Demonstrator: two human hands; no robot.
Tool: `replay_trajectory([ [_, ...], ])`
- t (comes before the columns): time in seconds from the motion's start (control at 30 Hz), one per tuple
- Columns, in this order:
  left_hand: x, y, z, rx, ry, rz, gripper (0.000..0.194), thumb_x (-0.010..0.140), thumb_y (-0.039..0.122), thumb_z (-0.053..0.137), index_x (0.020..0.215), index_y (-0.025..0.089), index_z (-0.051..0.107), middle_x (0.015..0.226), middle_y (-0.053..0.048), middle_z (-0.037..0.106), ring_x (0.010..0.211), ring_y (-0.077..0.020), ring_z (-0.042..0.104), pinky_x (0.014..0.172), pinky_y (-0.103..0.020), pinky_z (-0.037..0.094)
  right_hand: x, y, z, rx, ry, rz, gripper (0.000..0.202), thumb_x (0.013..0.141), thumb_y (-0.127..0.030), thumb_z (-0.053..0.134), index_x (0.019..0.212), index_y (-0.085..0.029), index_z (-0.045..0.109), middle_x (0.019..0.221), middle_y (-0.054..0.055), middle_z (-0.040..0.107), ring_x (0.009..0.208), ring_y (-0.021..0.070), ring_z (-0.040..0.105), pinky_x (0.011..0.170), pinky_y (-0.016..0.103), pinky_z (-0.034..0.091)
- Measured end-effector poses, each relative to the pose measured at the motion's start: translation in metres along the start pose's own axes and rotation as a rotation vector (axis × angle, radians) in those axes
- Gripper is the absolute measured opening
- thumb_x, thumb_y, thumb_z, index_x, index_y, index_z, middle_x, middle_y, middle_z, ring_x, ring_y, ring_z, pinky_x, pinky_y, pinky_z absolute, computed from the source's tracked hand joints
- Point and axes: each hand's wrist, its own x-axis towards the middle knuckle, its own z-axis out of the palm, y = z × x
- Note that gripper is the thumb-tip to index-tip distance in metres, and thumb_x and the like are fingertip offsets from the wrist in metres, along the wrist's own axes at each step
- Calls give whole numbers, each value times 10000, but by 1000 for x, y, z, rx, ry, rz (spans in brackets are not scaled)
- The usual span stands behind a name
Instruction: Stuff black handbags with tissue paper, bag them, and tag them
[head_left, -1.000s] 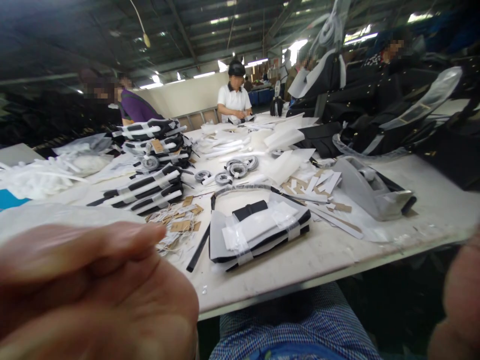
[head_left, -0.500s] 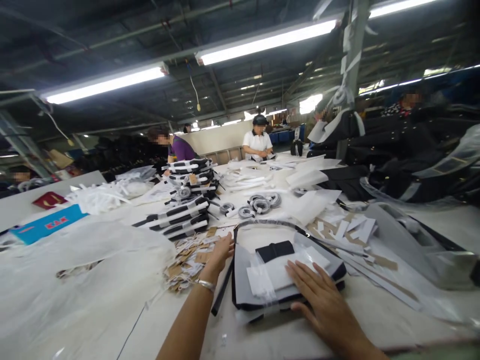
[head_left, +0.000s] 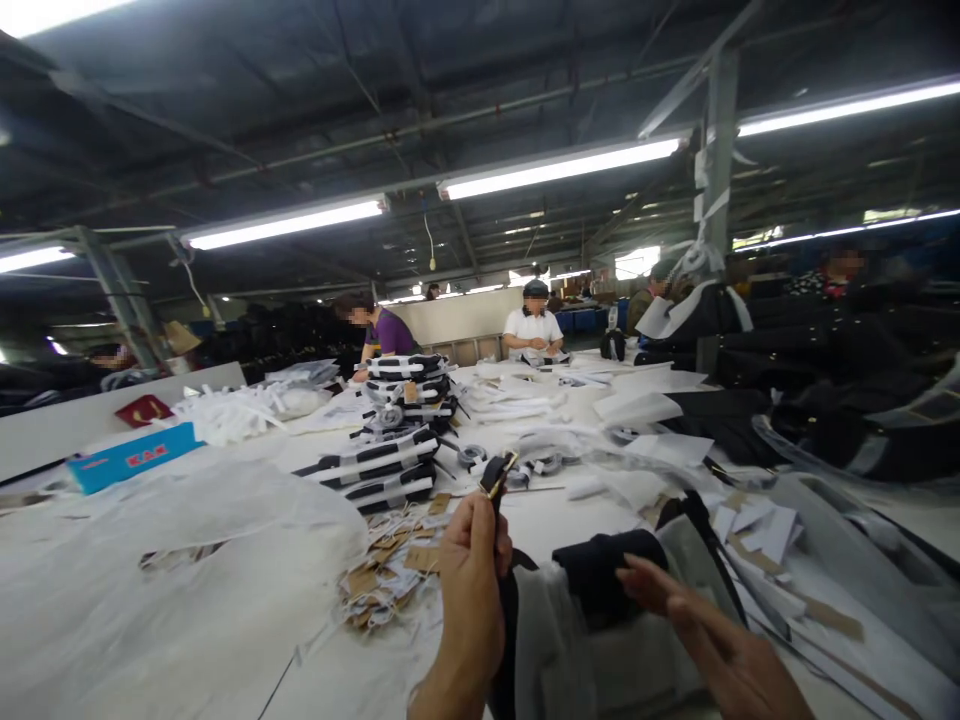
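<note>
Here, a wrapped bag [head_left: 630,665] with dark edges is at the near side of the white worktop [head_left: 536,520], in front of the wearer; whether it rests flat or is partly lifted cannot be told. At the bag's left edge, the left hand [head_left: 474,575] has its fingers closed around a dark strap [head_left: 495,478], whose gold-coloured metal end projects above the grip. Over the bag's right half, the right hand [head_left: 724,640] has its fingers extended and grasping nothing, the tips beside a black piece [head_left: 596,575] on the bag; contact cannot be determined. Just left of the bag lies a heap of tags [head_left: 394,565], brown and white, with strings; farther left of it, a translucent sheet [head_left: 247,570] and a blue box [head_left: 135,458]. Beyond the bag are coils [head_left: 546,465] and, to their left, a stack of black-and-white bundles [head_left: 405,400]. Right of the bag lie paper strips [head_left: 769,540]. Well beyond it, a person in a white shirt [head_left: 534,328] works at the worktop.
</note>
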Motion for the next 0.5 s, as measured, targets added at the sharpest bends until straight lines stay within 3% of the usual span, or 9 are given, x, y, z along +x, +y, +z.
replay_trajectory([
  [0.03, -13, 4, 3, 64, -41, 26, 468, 841, 635, 674, 874, 171, 612, 548, 87, 399, 465, -42, 277, 454, -184, 212, 7, -22, 2, 142, -79, 32, 579, 909, -667, 529, 1326, -286, 655, 1261, 105, 707, 1161, 327, 661, 1051, 524, 500],
  [0.1, -34, 9, 4, 191, -128, 51, 476, 879, 632, 620, 751, 175, 590, 533, 60, 440, 461, -56, 319, 471, -205, 244, 18, -63, 7, 389, -120, 77, 691, 905, -725, 476, 1378, -237, 605, 1268, 148, 696, 1149, 321, 666, 1042, 538, 499],
  [0.17, -47, 15, 3, 279, -213, 34, 512, 904, 640, 567, 690, 176, 592, 522, 32, 478, 466, -77, 388, 499, -225, 295, 25, -96, 12, 549, -152, 110, 696, 898, -725, 498, 1333, -199, 633, 1235, 171, 706, 1156, 327, 660, 1038, 547, 496],
  [0.23, -53, 22, 2, 315, -276, -4, 528, 922, 652, 515, 765, 167, 652, 534, 12, 525, 471, -93, 431, 521, -238, 332, 26, -119, 15, 626, -189, 113, 643, 878, -693, 574, 1223, -164, 694, 1165, 179, 729, 1155, 342, 656, 1039, 553, 491],
  [0.37, -48, 43, 10, 294, -345, -118, 615, 932, 691, 437, 1108, 151, 673, 756, -59, 681, 506, -107, 512, 510, -235, 368, 26, -146, 15, 662, -208, 54, 538, 873, -616, 649, 1116, -143, 728, 1080, 157, 752, 1160, 338, 651, 1052, 522, 487],
  [0.5, -33, 60, 25, 295, -511, -202, 619, 923, 671, 485, 1201, 146, 659, 877, -95, 706, 572, -110, 574, 546, -227, 423, 33, -159, 11, 694, -166, 10, 468, 886, -563, 666, 1109, -156, 727, 1142, 129, 743, 1166, 304, 654, 1061, 439, 495],
])
